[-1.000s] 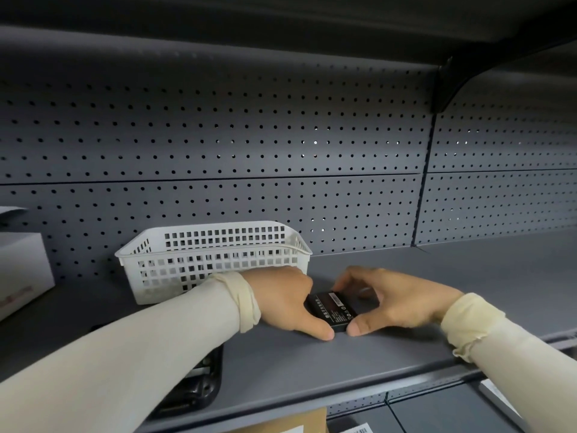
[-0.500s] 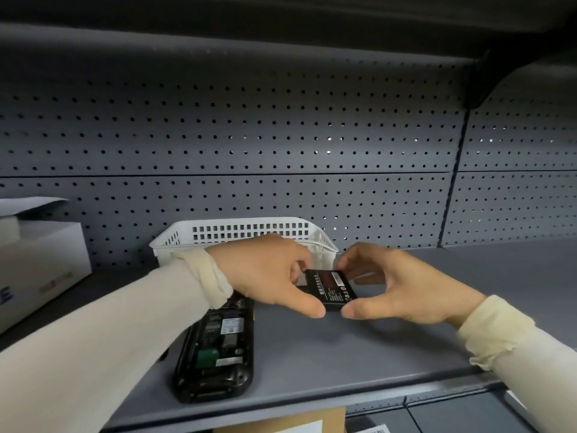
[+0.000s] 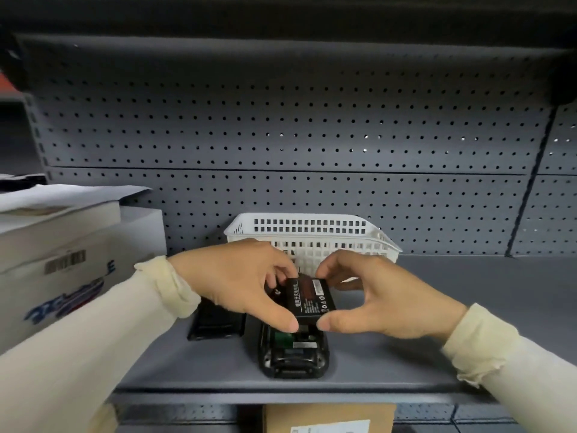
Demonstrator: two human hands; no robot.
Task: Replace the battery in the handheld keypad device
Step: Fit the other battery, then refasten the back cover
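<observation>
A flat black battery with a red label hangs just above the open back of the black handheld device, which lies face down on the grey shelf. My left hand pinches the battery's left side and my right hand its right side. The device's green circuit board shows below the battery; its upper half is hidden by the battery and my hands. A black cover plate lies flat to the device's left, partly under my left wrist.
A white plastic basket stands against the pegboard wall behind my hands. A white cardboard box with an open flap sits at the left. A brown carton shows below the shelf's front edge. Bare shelf stretches to the right.
Both hands lifted the battery off the shelf and carried it left until it hangs over the open device. The view swung left, bringing the white box further in.
</observation>
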